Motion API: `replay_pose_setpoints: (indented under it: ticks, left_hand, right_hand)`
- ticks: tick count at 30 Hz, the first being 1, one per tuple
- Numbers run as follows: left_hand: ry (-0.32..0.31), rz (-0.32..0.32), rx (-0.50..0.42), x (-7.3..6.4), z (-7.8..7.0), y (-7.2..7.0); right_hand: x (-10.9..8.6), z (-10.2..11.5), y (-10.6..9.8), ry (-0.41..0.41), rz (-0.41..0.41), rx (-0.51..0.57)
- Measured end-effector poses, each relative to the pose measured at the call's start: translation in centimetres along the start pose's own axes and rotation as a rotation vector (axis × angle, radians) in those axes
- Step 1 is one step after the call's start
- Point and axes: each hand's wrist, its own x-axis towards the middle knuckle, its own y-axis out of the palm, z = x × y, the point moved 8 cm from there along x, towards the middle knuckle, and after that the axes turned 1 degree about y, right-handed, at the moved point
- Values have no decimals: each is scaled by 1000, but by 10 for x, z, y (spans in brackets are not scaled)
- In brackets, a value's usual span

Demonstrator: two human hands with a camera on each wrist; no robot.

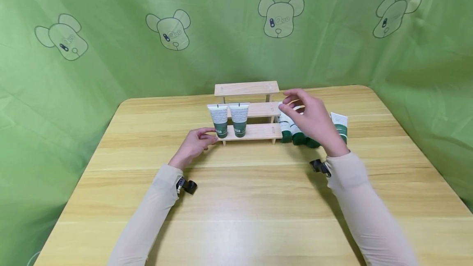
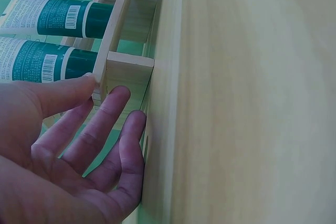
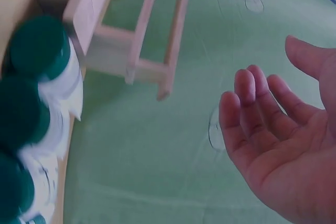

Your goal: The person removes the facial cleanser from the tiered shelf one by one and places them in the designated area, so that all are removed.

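A three-step wooden display rack (image 1: 258, 131) stands at the back of the table. Two white-and-green squeeze tubes (image 1: 220, 121) are upright on the left part of its lowest step. At that step's left end, my left hand (image 1: 196, 145) pinches the wood between thumb and index finger, its other fingers loosely bent in the left wrist view. My right hand (image 1: 310, 114) is raised by the rack's right side, holding nothing, fingers relaxed and thumb apart. Below and behind it stand several more tubes (image 1: 285, 128), caps down, partly hidden by the hand and wrist.
A tube (image 1: 340, 124) at the right end of the group leans slightly. Green curtain fabric (image 1: 229, 32) with printed bear heads hangs behind and beside the wood-grain table (image 1: 236, 200). Small black cameras are strapped at both wrists.
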Motion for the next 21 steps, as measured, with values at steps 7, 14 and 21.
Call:
replay_pose_setpoints:
  ticks: [7, 14, 21]
  left_hand:
    - [23, 5, 5, -1, -2, 1]
    - [13, 8, 6, -1, -3, 2]
    - [16, 3, 9, -1, -2, 0]
  right_hand:
    - [5, 6, 26, -42, 32, 61]
    - [7, 5, 48, -40, 88, 81]
    - [11, 9, 68, -32, 141, 101]
